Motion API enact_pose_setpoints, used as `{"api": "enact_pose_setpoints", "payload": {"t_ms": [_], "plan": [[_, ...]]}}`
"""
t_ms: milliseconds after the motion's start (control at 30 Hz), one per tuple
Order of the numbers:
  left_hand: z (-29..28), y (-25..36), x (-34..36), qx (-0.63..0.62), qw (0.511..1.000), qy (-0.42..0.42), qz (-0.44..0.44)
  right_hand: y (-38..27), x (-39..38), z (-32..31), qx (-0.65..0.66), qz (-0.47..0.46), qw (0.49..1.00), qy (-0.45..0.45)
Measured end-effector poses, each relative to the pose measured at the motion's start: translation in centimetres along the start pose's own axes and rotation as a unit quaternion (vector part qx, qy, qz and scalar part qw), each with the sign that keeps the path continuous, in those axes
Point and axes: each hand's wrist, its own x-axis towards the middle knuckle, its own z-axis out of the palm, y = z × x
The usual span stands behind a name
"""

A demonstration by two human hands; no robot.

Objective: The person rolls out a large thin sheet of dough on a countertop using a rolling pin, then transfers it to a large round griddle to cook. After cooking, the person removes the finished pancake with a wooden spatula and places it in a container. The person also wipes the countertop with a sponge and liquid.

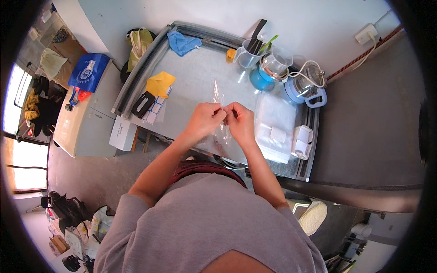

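Both my hands meet over the near middle of a grey metal-topped table (191, 68). Between them is a narrow, clear plastic bag (217, 93), its pointed end reaching away from me and the rest hanging below my fingers. My left hand (205, 119) pinches the bag from the left, fingers curled. From the right, my right hand (240, 122) pinches it at nearly the same spot, fingertips almost touching the left ones. Just right of my right hand lies a stack of clear plastic bags (271, 123) with a small white piece (278, 134) on top.
A blue cloth (182, 43), yellow cloth (160, 84) and black case (144, 104) lie on the left. Along the back right stand a jug with knives (248, 57), a blue-based container (262, 79) and a glass kettle (304, 86). A white open box (301, 142) sits near the right edge.
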Motion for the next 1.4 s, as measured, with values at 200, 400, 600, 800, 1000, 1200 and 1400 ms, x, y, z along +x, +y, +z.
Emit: {"api": "enact_pose_setpoints", "payload": {"t_ms": [200, 400, 600, 800, 1000, 1200, 1400], "plan": [[1.8, -0.8, -1.0, -0.023, 0.991, 0.129, -0.031, 0.3, 0.0, 1.3, 0.018, -0.006, 0.991, 0.132], [-0.6, 1.4, 0.2, 0.138, 0.970, 0.199, -0.015, -0.5, 1.9, -1.5, -0.302, -0.201, 0.926, 0.105], [-4.5, 4.6, 4.2, 0.418, 0.858, 0.080, 0.287, -3.8, 2.6, -1.5, -0.450, -0.250, 0.852, -0.093], [-7.6, 3.1, 6.8, 0.479, 0.850, -0.141, 0.166, -3.0, 3.5, -2.8, -0.365, -0.103, 0.917, -0.121], [-10.2, 2.0, 11.2, 0.519, 0.845, -0.115, 0.062, 0.4, 7.7, -6.7, -0.384, 0.011, 0.919, -0.093], [-10.6, 2.8, 13.2, 0.366, 0.908, 0.121, 0.166, -1.0, 9.5, -9.8, -0.377, -0.291, 0.841, 0.256], [-6.2, -5.7, 5.5, 0.327, 0.941, 0.055, 0.073, 6.0, 1.6, -3.6, -0.356, -0.064, 0.925, 0.115]]}}
